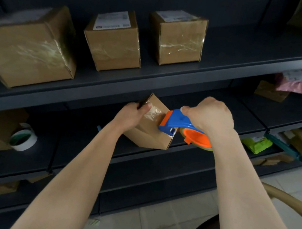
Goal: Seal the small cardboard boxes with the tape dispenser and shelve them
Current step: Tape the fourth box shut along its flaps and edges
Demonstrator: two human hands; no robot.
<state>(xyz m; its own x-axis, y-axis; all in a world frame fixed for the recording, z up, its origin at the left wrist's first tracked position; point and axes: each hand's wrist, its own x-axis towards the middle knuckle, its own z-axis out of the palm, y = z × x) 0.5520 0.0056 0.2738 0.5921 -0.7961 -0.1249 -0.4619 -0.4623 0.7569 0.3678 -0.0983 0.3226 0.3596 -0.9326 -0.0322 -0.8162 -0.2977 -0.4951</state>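
The white labels (112, 20) on two shelved boxes (114, 48) are too blurred to read; before the lower shelf's (141, 157) front edge the left hand (131, 116) grips the small cardboard box (148, 134), tilted corner-up, while the right hand (210, 115) clasps the tape dispenser (176, 122), lying crosswise, nose leftward against the box's right edge.

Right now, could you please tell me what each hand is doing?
Left hand: closed, holding the small box.
Right hand: closed, holding the tape dispenser, which is pressed against the box.
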